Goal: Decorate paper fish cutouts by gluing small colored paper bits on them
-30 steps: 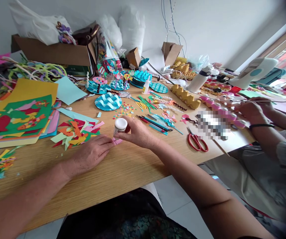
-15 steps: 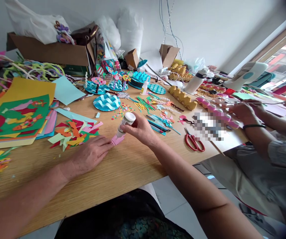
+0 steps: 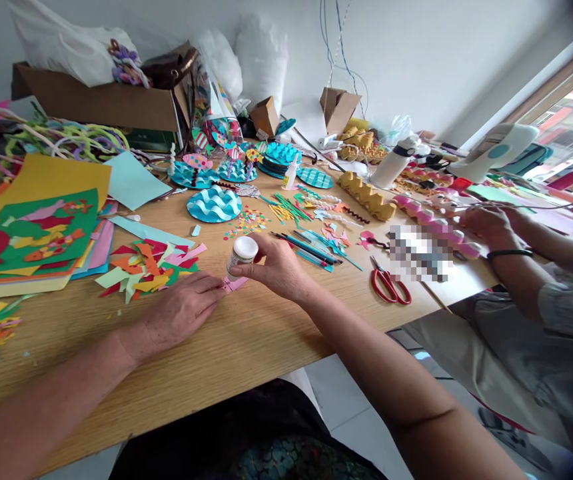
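Note:
My right hand [image 3: 279, 268] is wrapped round a white glue stick [image 3: 241, 257], which it holds tilted with its lower end against a small piece of pink paper [image 3: 237, 284]. The paper lies on the wooden table, partly covered by my fingers and the glue stick. With its fingers pressed together, my left hand [image 3: 186, 308] holds the left edge of that paper down on the table. Just behind the left hand lies a heap of coloured paper scraps [image 3: 151, 270].
Red-handled scissors [image 3: 390, 285] and several brushes [image 3: 311, 248] lie to the right. Blue wavy paper discs [image 3: 214, 204] stand further back. Stacked coloured paper [image 3: 66, 180] is at the left. A co-worker's hands [image 3: 489, 223] are at work at the far right.
My right hand has moved the glue stick a little left and nearer to me over the pink paper. My left hand has stayed in place.

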{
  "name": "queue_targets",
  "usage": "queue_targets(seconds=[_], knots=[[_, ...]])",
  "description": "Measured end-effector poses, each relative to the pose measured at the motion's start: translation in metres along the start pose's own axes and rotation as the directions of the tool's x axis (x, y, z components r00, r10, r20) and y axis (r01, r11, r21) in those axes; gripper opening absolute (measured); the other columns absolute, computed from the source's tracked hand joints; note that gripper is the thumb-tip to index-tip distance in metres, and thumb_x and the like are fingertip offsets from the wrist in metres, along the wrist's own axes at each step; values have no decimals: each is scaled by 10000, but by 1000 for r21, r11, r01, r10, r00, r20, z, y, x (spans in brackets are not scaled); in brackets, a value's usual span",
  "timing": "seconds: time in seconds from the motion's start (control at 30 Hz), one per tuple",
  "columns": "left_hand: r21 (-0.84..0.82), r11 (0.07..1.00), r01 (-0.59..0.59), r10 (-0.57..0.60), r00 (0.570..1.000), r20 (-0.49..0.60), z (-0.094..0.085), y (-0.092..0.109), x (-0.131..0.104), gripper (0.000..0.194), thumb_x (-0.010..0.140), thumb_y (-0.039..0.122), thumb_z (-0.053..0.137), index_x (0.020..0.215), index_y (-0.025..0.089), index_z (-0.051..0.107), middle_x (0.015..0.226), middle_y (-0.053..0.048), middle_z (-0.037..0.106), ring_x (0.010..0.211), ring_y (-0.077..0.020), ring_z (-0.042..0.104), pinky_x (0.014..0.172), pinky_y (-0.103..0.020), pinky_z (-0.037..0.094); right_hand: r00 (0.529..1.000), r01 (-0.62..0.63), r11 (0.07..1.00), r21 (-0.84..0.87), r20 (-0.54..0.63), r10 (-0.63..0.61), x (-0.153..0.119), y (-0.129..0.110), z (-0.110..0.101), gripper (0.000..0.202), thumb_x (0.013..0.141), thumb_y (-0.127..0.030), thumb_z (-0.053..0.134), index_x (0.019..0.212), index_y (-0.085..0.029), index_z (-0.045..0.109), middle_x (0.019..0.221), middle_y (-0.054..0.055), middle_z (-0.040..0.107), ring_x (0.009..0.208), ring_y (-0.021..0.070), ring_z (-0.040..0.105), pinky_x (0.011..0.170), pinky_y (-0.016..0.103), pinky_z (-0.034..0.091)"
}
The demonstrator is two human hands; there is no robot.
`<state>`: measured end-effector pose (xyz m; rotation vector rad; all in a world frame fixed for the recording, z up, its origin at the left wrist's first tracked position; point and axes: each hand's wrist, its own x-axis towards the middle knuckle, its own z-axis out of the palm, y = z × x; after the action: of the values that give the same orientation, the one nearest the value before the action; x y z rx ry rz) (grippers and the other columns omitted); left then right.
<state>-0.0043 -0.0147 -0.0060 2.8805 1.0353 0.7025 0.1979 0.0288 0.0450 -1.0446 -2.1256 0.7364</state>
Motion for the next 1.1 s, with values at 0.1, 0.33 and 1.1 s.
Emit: queue_targets(seconds=[0.1,0.33,1.1], knots=[[3,1000,-4,4,1000,9,0,-1,0,297,882,147,376,1032,194,627,1040,-65,634,990,-209,561,854,-382,496,1000,29,1000,2,10,-29,1,0,0,269,681,-388,671,751,-162,543,694,-18,561,619,87,457,575,219,339],[16,1000,-4,4,1000,22,-1,0,0,287,875,146,386,1026,184,627,1038,-68,639,978,-211,569,865,-388,487,999,52,998,-31,13,-51,3,-3,-1,248,687,-363,674,714,-157,538,684,-16,544,637,92,466,586,221,334],[9,1000,-9,9,999,36,-3,2,0,295,863,113,389,1062,172,599,1068,-74,624,1008,-210,555,872,-378,475,998,63,998,-5,29,-63,4,-8,-4,203,683,-296,682,700,-154,538,672,-27,544,625,79,477,582,205,338]])
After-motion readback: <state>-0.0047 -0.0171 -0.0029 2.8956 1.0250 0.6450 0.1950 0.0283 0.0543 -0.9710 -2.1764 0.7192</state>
